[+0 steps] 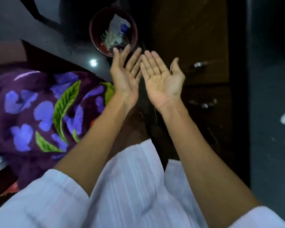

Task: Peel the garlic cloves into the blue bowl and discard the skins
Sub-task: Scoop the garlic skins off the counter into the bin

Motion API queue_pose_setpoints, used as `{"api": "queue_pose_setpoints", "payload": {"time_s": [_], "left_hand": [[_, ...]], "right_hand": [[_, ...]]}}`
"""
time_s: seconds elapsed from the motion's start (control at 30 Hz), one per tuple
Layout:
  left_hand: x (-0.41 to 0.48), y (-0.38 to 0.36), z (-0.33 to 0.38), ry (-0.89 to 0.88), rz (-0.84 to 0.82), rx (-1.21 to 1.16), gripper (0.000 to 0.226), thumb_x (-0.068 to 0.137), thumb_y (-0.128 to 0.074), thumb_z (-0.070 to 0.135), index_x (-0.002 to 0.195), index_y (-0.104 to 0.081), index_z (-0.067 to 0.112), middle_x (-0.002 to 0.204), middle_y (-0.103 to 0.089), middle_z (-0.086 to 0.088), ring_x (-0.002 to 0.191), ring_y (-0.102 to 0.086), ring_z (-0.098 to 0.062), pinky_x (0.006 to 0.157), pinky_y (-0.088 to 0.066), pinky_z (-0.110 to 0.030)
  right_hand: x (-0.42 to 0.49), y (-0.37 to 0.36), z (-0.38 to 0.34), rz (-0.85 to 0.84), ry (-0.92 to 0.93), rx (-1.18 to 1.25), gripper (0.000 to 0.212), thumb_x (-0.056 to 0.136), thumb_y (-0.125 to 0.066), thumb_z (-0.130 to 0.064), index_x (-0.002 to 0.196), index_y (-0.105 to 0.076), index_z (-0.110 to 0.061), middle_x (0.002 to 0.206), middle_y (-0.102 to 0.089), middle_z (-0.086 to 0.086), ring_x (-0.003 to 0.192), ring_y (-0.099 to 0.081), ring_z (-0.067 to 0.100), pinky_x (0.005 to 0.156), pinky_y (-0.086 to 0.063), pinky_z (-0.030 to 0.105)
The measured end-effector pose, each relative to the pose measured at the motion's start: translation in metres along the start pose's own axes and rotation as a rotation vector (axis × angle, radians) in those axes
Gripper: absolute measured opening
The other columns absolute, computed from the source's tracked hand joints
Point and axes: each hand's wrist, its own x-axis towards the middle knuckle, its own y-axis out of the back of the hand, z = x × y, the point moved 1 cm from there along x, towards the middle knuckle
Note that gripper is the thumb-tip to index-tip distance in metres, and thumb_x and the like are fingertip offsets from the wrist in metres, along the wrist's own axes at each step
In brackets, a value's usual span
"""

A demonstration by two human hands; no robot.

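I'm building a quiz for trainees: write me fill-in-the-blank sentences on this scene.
1. The left hand and right hand are both ___ and hold nothing.
2. The ___ hand's fingers overlap the rim of the bin.
3. The right palm faces ___.
4. The floral blanket lies on the person's ___ side.
Missing: open, left, up, left.

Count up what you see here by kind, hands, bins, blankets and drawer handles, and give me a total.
Hands: 2, the left hand and the right hand, both open and holding nothing
Red bin: 1, with scraps inside
Floral blanket: 1
Metal handles: 2, the upper handle and the lower handle, both blurred
Total: 6
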Motion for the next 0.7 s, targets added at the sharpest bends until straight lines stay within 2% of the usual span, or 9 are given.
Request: {"api": "queue_pose_setpoints", "payload": {"time_s": [0.03, 0.07, 0.27, 0.37, 0.43, 0.57, 0.63, 0.7], "left_hand": [[-0.037, -0.014, -0.005, 0.017, -0.027, 0.047, 0.054, 0.107, -0.034, 0.052, 0.143, -0.053, 0.017, 0.134, -0.067, -0.010, 0.128, -0.061, -0.023, 0.117, -0.041, -0.042], [-0.044, -0.018, -0.001, -0.005, -0.002, 0.052, 0.053, 0.107, -0.035, 0.051, 0.142, -0.054, 0.016, 0.134, -0.068, -0.009, 0.129, -0.061, -0.022, 0.117, -0.040, -0.042], [-0.144, -0.065, -0.006, 0.021, -0.106, 0.193, 0.045, 0.108, -0.041, 0.039, 0.134, -0.059, 0.008, 0.128, -0.071, -0.011, 0.125, -0.064, -0.021, 0.115, -0.044, -0.039], [-0.180, -0.088, -0.010, 0.036, -0.167, 0.253, 0.038, 0.107, -0.045, 0.033, 0.129, -0.062, 0.007, 0.123, -0.073, -0.012, 0.121, -0.067, -0.021, 0.107, -0.050, -0.034], [-0.201, -0.113, -0.021, 0.034, -0.263, 0.323, 0.032, 0.107, -0.045, 0.028, 0.123, -0.064, 0.008, 0.119, -0.074, -0.010, 0.116, -0.069, -0.020, 0.098, -0.053, -0.029], [-0.227, -0.161, -0.057, 0.058, -0.489, 0.525, 0.020, 0.106, -0.048, 0.012, 0.113, -0.066, 0.005, 0.115, -0.074, -0.014, 0.114, -0.070, -0.024, 0.099, -0.055, -0.033], [-0.226, -0.178, -0.080, -0.006, -0.625, 0.710, 0.017, 0.105, -0.052, 0.008, 0.113, -0.066, 0.004, 0.112, -0.075, -0.012, 0.112, -0.071, -0.022, 0.096, -0.057, -0.032], [-0.217, -0.188, -0.101, -0.201, -0.849, 0.998, 0.018, 0.102, -0.056, 0.005, 0.116, -0.067, 0.004, 0.108, -0.076, -0.007, 0.107, -0.072, -0.016, 0.094, -0.057, -0.031]], "right_hand": [[-0.037, 0.008, -0.012, 0.015, 0.033, 0.037, 0.064, 0.107, -0.037, -0.045, 0.138, -0.045, 0.011, 0.149, -0.045, 0.029, 0.144, -0.040, 0.037, 0.122, -0.028, 0.045], [-0.047, 0.004, -0.009, 0.013, 0.043, 0.024, 0.064, 0.107, -0.036, -0.045, 0.139, -0.045, 0.011, 0.148, -0.045, 0.030, 0.144, -0.040, 0.037, 0.122, -0.029, 0.045], [-0.163, 0.012, -0.040, -0.055, 0.119, 0.058, 0.063, 0.109, -0.031, -0.044, 0.141, -0.045, 0.009, 0.146, -0.049, 0.029, 0.141, -0.045, 0.037, 0.122, -0.030, 0.045], [-0.207, 0.020, -0.060, -0.058, 0.167, 0.133, 0.062, 0.109, -0.032, -0.044, 0.139, -0.049, 0.008, 0.142, -0.055, 0.028, 0.138, -0.050, 0.035, 0.121, -0.032, 0.045], [-0.236, 0.027, -0.081, -0.035, 0.251, 0.202, 0.057, 0.109, -0.034, -0.041, 0.136, -0.053, 0.006, 0.137, -0.060, 0.025, 0.133, -0.055, 0.033, 0.119, -0.036, 0.043], [-0.274, 0.045, -0.119, 0.128, 0.550, 0.246, 0.037, 0.106, -0.047, -0.031, 0.125, -0.062, -0.002, 0.119, -0.072, 0.014, 0.114, -0.069, 0.023, 0.100, -0.055, 0.032], [-0.279, 0.061, -0.134, 0.324, 0.740, 0.198, 0.025, 0.101, -0.060, -0.022, 0.117, -0.067, -0.005, 0.101, -0.076, 0.007, 0.098, -0.073, 0.014, 0.085, -0.058, 0.025], [-0.279, 0.080, -0.146, 0.597, 0.918, 0.074, 0.017, 0.095, -0.070, -0.017, 0.108, -0.072, -0.007, 0.089, -0.076, 0.002, 0.084, -0.071, 0.011, 0.079, -0.056, 0.023]]}}
